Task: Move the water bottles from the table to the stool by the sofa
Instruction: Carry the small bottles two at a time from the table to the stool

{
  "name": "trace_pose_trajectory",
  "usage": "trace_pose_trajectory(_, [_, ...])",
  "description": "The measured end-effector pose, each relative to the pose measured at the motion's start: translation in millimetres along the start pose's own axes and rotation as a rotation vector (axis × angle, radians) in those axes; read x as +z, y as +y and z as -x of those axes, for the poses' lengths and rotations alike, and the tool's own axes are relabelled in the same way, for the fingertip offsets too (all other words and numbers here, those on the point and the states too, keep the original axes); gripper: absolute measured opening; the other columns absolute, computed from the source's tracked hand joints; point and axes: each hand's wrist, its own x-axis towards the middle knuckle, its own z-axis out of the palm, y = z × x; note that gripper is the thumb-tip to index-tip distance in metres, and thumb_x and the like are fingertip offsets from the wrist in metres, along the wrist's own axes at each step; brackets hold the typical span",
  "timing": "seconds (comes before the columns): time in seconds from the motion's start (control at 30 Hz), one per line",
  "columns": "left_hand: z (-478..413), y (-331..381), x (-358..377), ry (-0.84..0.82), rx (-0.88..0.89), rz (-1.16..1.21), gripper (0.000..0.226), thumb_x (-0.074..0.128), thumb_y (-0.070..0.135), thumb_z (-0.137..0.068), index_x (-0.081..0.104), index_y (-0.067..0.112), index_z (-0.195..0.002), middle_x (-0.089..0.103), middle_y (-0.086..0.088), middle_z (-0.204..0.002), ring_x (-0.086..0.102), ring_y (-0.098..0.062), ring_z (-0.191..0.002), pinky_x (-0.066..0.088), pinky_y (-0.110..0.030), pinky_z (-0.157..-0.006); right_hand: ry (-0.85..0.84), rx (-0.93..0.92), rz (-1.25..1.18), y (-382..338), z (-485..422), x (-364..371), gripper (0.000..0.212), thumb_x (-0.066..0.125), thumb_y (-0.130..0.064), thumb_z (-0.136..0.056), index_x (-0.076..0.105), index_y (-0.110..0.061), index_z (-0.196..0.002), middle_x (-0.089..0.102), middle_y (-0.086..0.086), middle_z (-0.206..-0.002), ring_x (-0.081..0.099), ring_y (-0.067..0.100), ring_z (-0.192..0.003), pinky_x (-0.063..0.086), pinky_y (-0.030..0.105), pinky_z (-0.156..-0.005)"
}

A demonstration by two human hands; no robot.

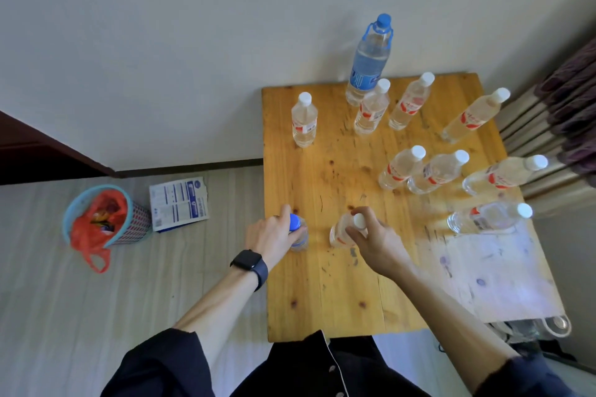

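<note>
A wooden table (325, 293) carries several clear water bottles with white caps and red labels, such as one at the back left (304, 121). A tall blue-capped bottle (369, 61) stands at the far edge. My left hand (271, 237) grips a small blue-capped bottle (299, 237) near the table's left edge. My right hand (374, 240) holds the neck of a white-capped bottle (342, 232) standing beside it. Both bottles still touch the tabletop. No stool or sofa shows.
On the floor to the left stand a blue basket with a red plastic bag (101, 219) and a printed carton (179, 203). A radiator and dark curtain (561, 113) flank the table's right side. A pale, worn patch (496, 277) covers the table's near right corner.
</note>
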Motion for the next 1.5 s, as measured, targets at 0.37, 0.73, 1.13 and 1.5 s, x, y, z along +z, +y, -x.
trace_pose_trajectory(0.37, [51, 4, 35, 0.115, 0.174, 0.056, 0.043, 0.053, 0.062, -0.091, 0.05, 0.02, -0.096, 0.058, 0.008, -0.06, 0.041, -0.013, -0.044, 0.026, -0.02, -0.037, 0.117, -0.042, 0.027, 21, 56, 61, 0.03, 0.049, -0.037, -0.101, 0.037, -0.031, -0.128, 0.046, -0.01, -0.142, 0.066, 0.026, -0.084, 0.051, 0.038, -0.061])
trace_pose_trajectory(0.73, [58, 12, 53, -0.152, -0.166, 0.743, 0.1, 0.076, 0.068, -0.069, 0.021, 0.039, -0.147, 0.044, 0.006, -0.147, 0.048, -0.016, -0.13, 0.049, -0.028, -0.094, 0.107, 0.164, -0.235, 22, 34, 57, 0.084, 0.07, -0.057, -0.083, 0.027, -0.031, -0.15, 0.039, -0.004, -0.152, 0.049, 0.023, -0.13, 0.039, 0.028, -0.086])
trace_pose_trajectory(1.13, [37, 21, 73, -0.102, -0.257, 0.796, 0.04, 0.078, 0.048, -0.072, 0.055, 0.041, -0.105, 0.065, 0.019, -0.088, 0.063, -0.006, -0.081, 0.041, -0.013, -0.057, 0.117, 0.264, -0.343, 30, 15, 77, 0.045, 0.076, -0.051, -0.076, 0.052, -0.04, -0.112, 0.064, -0.015, -0.101, 0.063, 0.008, -0.09, 0.05, 0.026, -0.069])
trace_pose_trajectory(1.5, [36, 23, 61, -0.092, -0.13, 0.668, 0.041, 0.077, 0.051, -0.073, 0.056, 0.036, -0.105, 0.066, 0.011, -0.086, 0.062, -0.011, -0.077, 0.049, -0.022, -0.061, 0.296, 0.298, -0.41, 23, 36, 71, 0.037, 0.077, -0.043, -0.078, 0.056, -0.036, -0.107, 0.067, -0.012, -0.088, 0.065, 0.005, -0.072, 0.05, 0.023, -0.055])
